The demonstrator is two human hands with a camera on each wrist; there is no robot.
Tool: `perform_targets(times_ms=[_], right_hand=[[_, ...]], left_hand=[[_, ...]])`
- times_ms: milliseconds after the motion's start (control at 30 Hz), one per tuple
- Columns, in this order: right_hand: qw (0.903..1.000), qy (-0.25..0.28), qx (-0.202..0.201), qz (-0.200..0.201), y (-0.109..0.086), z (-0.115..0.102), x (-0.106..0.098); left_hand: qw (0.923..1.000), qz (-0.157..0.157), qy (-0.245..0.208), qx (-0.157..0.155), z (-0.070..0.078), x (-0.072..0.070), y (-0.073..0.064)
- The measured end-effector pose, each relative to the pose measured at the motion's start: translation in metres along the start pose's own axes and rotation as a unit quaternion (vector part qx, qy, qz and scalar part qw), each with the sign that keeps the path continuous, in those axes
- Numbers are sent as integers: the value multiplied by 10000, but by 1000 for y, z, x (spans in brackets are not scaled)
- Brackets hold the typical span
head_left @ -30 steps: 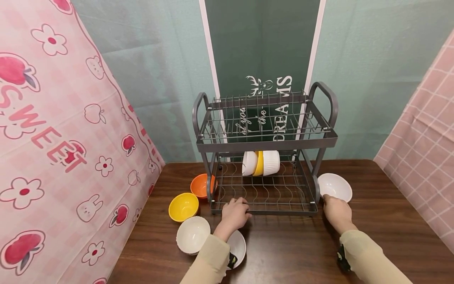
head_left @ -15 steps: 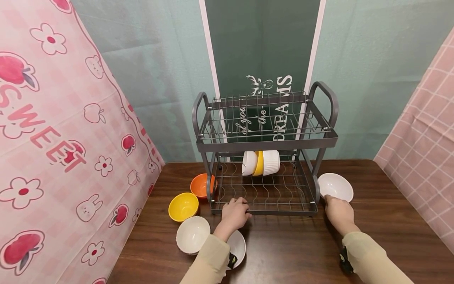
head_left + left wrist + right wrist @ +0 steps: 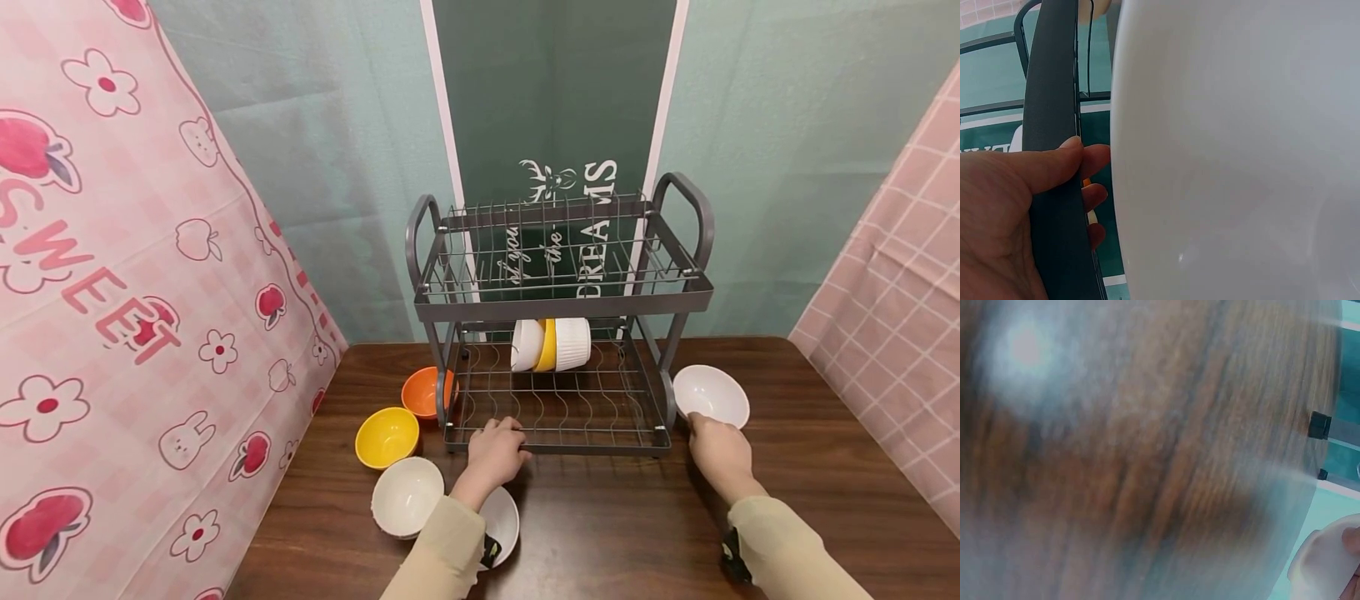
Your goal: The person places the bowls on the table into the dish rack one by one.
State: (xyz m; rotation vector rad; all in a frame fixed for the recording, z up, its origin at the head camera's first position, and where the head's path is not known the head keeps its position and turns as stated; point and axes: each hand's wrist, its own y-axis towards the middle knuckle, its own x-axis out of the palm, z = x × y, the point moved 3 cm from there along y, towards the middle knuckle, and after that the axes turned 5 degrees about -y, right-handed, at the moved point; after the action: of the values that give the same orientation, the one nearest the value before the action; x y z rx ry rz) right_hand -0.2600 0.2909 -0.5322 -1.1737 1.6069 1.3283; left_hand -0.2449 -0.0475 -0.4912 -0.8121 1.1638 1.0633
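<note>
A round white bowl [image 3: 711, 392] at the right grip [image 3: 720, 452], a two-tier dark grey rack [image 3: 564, 310] at the left grip [image 3: 497, 452].

The right grip pinches the white bowl's near rim; the smooth, shallow bowl lies just beyond it, beside the rack's right side. The left grip is clasped on the flat front rail [image 3: 1057, 81] of the rack's lower tier, thumb on the near face. Beyond the left grip, nested cups [image 3: 551, 345], plain white, yellow and ribbed white, lie sideways on wavy wires. Left of it, orange [image 3: 422, 392], yellow [image 3: 387, 438] and cream bowls [image 3: 408, 497] stand on the wood-grained tabletop [image 3: 615, 525].
</note>
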Motion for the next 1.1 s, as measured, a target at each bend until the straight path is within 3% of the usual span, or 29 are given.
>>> perform_targets(times_ms=[667,1100], right_hand=[[9960,55,-300,843,-17,-14,-22],[9938,107,-280,1068,-27,-21,-37]], left_hand=[[10000,-2,59,48,0,0,0],[10000,46,47,23,1,-1,-1]])
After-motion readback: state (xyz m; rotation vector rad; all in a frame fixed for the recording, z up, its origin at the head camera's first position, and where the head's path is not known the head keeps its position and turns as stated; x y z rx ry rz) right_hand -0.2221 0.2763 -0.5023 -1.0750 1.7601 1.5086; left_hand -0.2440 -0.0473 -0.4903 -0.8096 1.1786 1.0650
